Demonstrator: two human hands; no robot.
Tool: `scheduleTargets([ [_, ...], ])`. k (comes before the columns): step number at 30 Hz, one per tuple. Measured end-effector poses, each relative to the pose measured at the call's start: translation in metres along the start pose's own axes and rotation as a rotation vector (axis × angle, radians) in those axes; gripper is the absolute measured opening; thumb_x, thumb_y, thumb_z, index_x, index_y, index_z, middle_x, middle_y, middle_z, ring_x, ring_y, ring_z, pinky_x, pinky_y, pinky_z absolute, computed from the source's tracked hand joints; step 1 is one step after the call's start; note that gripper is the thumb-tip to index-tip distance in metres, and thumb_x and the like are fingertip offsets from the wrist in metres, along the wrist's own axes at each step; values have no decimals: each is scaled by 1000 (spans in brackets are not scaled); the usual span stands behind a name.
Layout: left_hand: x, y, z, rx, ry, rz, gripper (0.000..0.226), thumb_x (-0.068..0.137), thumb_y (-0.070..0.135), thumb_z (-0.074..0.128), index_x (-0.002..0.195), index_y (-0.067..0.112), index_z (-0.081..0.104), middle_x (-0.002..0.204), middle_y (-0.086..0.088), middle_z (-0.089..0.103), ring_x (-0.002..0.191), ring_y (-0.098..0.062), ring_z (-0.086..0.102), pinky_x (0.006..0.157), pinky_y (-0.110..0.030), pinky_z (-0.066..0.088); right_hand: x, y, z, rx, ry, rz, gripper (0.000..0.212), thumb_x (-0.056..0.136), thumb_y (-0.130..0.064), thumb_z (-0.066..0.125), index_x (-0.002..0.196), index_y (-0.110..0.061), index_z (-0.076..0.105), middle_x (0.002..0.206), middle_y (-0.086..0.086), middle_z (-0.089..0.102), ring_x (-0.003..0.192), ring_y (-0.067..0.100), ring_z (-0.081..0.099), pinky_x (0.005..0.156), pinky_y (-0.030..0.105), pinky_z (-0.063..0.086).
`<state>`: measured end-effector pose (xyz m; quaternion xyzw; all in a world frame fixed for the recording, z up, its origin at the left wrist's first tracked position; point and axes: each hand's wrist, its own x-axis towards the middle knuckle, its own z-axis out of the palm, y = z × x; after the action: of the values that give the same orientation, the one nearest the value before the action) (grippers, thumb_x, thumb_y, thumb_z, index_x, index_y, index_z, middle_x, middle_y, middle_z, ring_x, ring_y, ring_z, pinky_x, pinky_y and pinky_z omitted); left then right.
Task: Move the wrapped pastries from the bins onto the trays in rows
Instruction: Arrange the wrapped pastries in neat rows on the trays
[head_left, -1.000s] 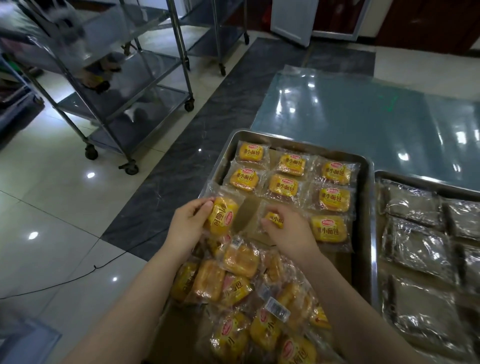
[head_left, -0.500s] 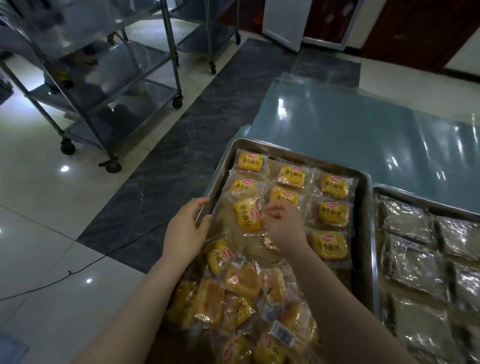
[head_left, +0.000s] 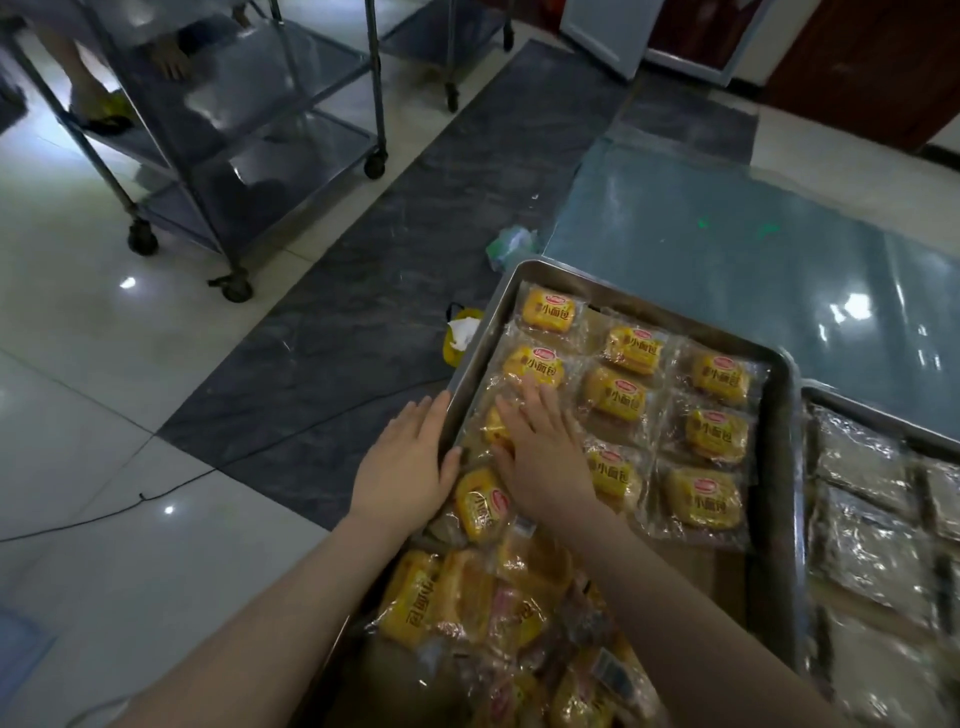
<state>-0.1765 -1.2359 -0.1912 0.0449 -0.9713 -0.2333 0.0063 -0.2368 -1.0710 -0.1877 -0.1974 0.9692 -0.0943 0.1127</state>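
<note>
Tray (head_left: 776, 395) near corner bare — pastries (head_left: 706, 503) beside

Glossy white floor tiles (head_left: 78, 364) left of my hands, dark marble strip (head_left: 374, 291) ahead, wheeled steel rack (head_left: 234, 130) beyond it, upper left.

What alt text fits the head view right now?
A right hand presses a wrapped pastry flat into the left column of a metal tray of yellow pastries in rows; the left hand rests open on the tray's left rim.
</note>
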Motion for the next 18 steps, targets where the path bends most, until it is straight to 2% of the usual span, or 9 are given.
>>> scheduleTargets([
  [2, 1, 0, 0, 40, 1, 19, 61, 96, 41, 40, 148, 17, 19, 149, -11, 33, 138, -25, 28, 111, -36, 27, -5, -3, 7, -42, 2, 58, 64, 99, -42, 35, 150, -30, 0, 157, 6, -21, 141, 26, -27, 113, 43, -9],
  [4, 1, 1, 0, 76, 6, 36, 62, 96, 41, 38, 149, 16, 18, 149, -10, 33, 138, -23, 28, 110, -34, 26, -9, -8, 8, -31, 18, 108, 63, 99, -39, 35, 150, -27, -2, 157, 8, -22, 142, 29, -24, 115, 45, -5],
  [6, 1, 2, 0, 98, 20, 47, 61, 96, 40, 38, 148, 15, 18, 149, -10, 33, 138, -23, 29, 110, -33, 26, -11, -13, 10, 6, -22, 84, 62, 100, -38, 31, 151, -24, -2, 158, 8, -19, 143, 30, -20, 119, 47, 2],
  [9, 2, 3, 0, 105, 14, 53, 61, 97, 40, 35, 149, 14, 16, 151, -9, 30, 140, -22, 26, 112, -33, 22, -11, -15, 8, 69, -105, 24, 60, 102, -36, 30, 152, -22, 0, 159, 5, -14, 145, 28, -17, 118, 43, 3],
  [12, 2, 3, -2, 129, -2, 53, 61, 98, 40, 33, 149, 14, 14, 153, -9, 26, 141, -21, 22, 114, -32, 18, -12, -14, -2, 186, -56, 46, 56, 102, -35, 32, 152, -24, 10, 160, 3, -8, 146, 24, -12, 116, 38, 3],
  [14, 2, 5, -3, 142, 1, 61, 60, 98, 39, 34, 149, 14, 15, 154, -9, 23, 142, -21, 20, 114, -32, 16, -19, -11, -11, 256, 34, 92, 51, 100, -34, 37, 149, -25, 23, 160, -1, 3, 147, 21, -1, 116, 40, 11],
  [15, 1, 6, -5, 149, 9, 79, 59, 98, 37, 36, 148, 14, 18, 154, -9, 23, 142, -22, 19, 114, -33, 14, -25, -8, -16, 293, 76, 126, 48, 99, -32, 41, 145, -27, 31, 159, -2, 11, 146, 22, 11, 116, 41, 18],
  [17, -1, 7, -10, 171, 25, 182, 55, 96, 32, 42, 146, 14, 27, 153, -9, 27, 142, -22, 20, 115, -34, 11, -44, 4, -24, 346, 137, 199, 39, 96, -29, 46, 135, -28, 45, 151, -3, 30, 132, 22, 40, 108, 40, 36],
  [18, -5, 9, -14, 176, 18, 276, 53, 93, 28, 49, 143, 14, 35, 150, -8, 34, 140, -22, 25, 114, -36, 13, -56, 13, -27, 346, 147, 236, 34, 96, -29, 48, 129, -28, 50, 144, -5, 38, 121, 19, 48, 100, 38, 43],
])
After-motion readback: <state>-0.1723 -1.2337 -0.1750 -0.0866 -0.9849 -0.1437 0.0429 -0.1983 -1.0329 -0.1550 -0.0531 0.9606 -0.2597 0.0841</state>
